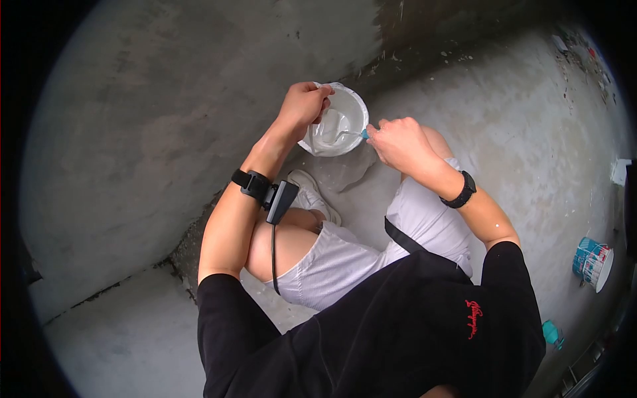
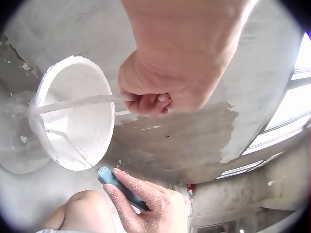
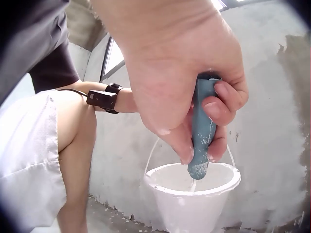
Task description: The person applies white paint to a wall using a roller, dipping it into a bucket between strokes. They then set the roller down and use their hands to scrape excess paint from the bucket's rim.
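A white bucket (image 1: 361, 106) hangs tilted before the person, near the wall. With curled fingers the left hand (image 1: 304, 106) grips its thin white carrying handle (image 2: 80, 102), which arches across the mouth in the left wrist view. Pale wet material (image 1: 328, 129) coats the inside. Opposite, the right hand (image 1: 403, 142) holds a trowel by its blue handle (image 3: 204, 126). Its thin bent shank (image 2: 73, 145) reaches over the rim into the bucket, and the blade is largely hidden inside. White spatter dots the right fingers (image 2: 138, 189).
A grey plastered wall (image 1: 199, 99) rises beside the bucket, with a darker patch farther along. The person's bent knees (image 1: 424, 219) are close below. On the concrete floor to the right are a blue and white bucket (image 1: 589, 260) and a teal object (image 1: 552, 334).
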The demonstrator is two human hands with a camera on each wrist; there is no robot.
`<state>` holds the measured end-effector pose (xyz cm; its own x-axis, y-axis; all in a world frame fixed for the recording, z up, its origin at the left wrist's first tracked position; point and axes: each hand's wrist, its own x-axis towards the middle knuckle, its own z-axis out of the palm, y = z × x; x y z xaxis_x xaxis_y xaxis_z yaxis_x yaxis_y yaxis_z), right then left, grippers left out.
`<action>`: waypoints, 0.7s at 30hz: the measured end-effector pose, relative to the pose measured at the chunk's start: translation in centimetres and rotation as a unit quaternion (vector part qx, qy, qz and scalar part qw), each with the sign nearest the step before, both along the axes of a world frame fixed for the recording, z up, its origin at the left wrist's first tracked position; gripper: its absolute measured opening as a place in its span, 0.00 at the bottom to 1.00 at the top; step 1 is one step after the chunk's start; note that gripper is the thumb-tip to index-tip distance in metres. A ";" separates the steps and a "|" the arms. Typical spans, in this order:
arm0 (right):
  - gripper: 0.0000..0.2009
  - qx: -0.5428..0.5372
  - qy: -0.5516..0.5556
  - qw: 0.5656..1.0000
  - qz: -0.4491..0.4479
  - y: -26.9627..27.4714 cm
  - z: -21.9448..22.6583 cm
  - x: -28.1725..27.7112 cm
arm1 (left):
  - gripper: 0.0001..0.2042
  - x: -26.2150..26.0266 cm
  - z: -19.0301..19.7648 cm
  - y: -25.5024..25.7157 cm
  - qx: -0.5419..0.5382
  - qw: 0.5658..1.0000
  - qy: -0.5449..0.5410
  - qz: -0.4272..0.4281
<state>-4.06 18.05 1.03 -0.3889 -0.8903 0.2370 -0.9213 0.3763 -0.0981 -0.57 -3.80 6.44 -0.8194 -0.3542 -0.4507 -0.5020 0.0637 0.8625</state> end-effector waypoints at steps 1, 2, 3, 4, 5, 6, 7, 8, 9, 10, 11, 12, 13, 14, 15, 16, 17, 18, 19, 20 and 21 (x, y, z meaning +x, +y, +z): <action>0.05 0.003 -0.008 1.000 -0.003 0.0 -0.1 -0.1 | 0.11 0.0 -0.1 -0.1 -0.005 1.000 -0.005 -0.002; 0.05 0.006 -0.015 1.000 -0.005 0.0 -0.2 -0.1 | 0.11 0.0 -0.2 -0.2 -0.010 1.000 -0.009 -0.004; 0.05 0.006 -0.015 1.000 -0.005 0.0 -0.3 0.0 | 0.11 0.1 -0.4 -0.3 -0.009 1.000 -0.009 -0.003; 0.04 0.011 -0.017 1.000 -0.012 0.1 -0.4 -0.1 | 0.11 0.1 -0.3 -0.3 -0.017 1.000 -0.012 -0.003; 0.03 0.017 -0.019 1.000 -0.018 0.3 -0.6 -0.2 | 0.11 0.2 -0.3 -0.3 -0.025 1.000 -0.015 -0.003; 0.03 0.019 -0.019 0.999 -0.017 0.4 -0.8 -0.2 | 0.11 0.3 -0.3 -0.3 -0.023 1.000 -0.015 -0.001; 0.03 0.018 -0.020 0.999 -0.016 0.5 -0.9 -0.2 | 0.11 0.4 -0.3 -0.4 -0.021 1.000 -0.020 -0.004; 0.03 0.018 -0.021 1.000 -0.015 0.7 -0.9 -0.3 | 0.11 0.5 -0.1 -0.4 -0.019 0.999 -0.025 -0.005; 0.03 0.019 -0.021 1.000 -0.013 0.9 -0.8 -0.4 | 0.11 0.5 0.0 -0.4 -0.018 1.000 -0.025 -0.003; 0.03 0.025 -0.025 0.999 -0.006 1.0 -0.8 -0.6 | 0.11 0.6 0.2 -0.4 -0.008 1.000 -0.027 -0.010; 0.03 0.030 -0.029 0.999 0.001 1.2 -0.7 -0.7 | 0.12 0.6 0.2 -0.4 0.001 0.999 -0.029 -0.017; 0.03 0.032 -0.030 0.999 0.006 1.3 -0.7 -0.8 | 0.12 0.6 0.2 -0.4 0.002 0.999 -0.030 -0.012; 0.07 0.047 -0.031 0.998 0.009 1.5 -0.7 -0.9 | 0.12 0.6 0.5 -0.3 0.003 0.999 -0.030 -0.011; 0.12 0.063 -0.033 0.997 0.014 1.6 -0.7 -1.2 | 0.12 0.5 0.7 -0.2 0.006 0.999 -0.032 -0.006; 0.12 0.068 -0.036 0.997 0.023 1.7 -0.6 -1.5 | 0.12 0.5 0.8 -0.2 0.010 0.999 -0.035 0.002; 0.12 0.063 -0.044 0.997 0.030 1.7 -0.4 -1.9 | 0.11 0.4 1.1 0.0 0.031 0.999 -0.039 0.008; 0.12 0.057 -0.052 0.996 0.034 1.9 -0.3 -2.3 | 0.11 0.2 1.4 0.4 0.050 0.998 -0.042 0.010; 0.12 0.062 -0.058 0.996 0.039 2.1 -0.3 -2.6 | 0.11 -0.1 1.6 0.9 0.055 0.997 -0.047 0.016; 0.11 0.070 -0.060 0.995 0.037 2.3 -0.2 -2.7 | 0.11 -0.2 2.2 1.6 0.089 0.994 -0.047 0.036; 0.11 0.075 -0.059 0.995 0.031 2.7 -0.1 -2.7 | 0.10 -0.3 2.4 2.5 0.119 0.990 -0.045 0.052; 0.11 0.075 -0.059 0.995 0.028 3.1 0.4 -2.4 | 0.10 -0.3 2.4 3.3 0.119 0.991 -0.045 0.049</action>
<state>-6.47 21.13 1.46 -0.3558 -0.9329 0.0557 -0.9262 0.3440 -0.1543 -0.90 -0.51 8.82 -0.7386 -0.3055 -0.6009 -0.5713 -0.1894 0.7986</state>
